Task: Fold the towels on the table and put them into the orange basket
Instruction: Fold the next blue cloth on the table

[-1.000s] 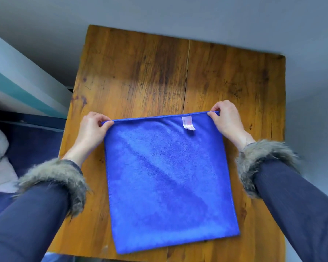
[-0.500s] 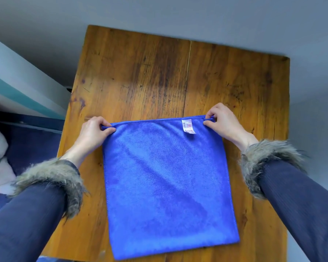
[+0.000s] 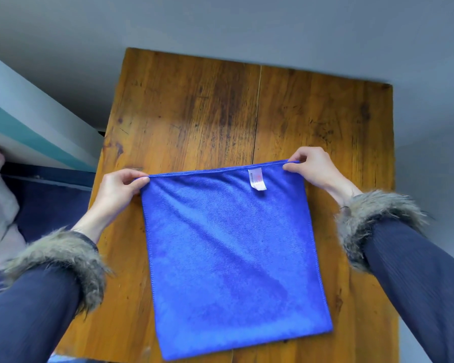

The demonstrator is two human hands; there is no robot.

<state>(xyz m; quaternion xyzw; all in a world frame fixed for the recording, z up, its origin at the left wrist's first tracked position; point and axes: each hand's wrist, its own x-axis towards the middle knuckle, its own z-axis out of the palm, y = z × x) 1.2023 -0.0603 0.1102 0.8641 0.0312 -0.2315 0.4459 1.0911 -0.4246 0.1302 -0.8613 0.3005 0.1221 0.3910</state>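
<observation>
We see a blue towel [image 3: 228, 258] spread on the near half of the wooden table [image 3: 194, 113]. Our left hand [image 3: 121, 189] pinches its far-left corner, our right hand [image 3: 309, 166] its far-right corner, beside a white tag [image 3: 257, 179].

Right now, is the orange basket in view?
No: only the blue towel on the wooden table, each hand pinching a far corner.
</observation>
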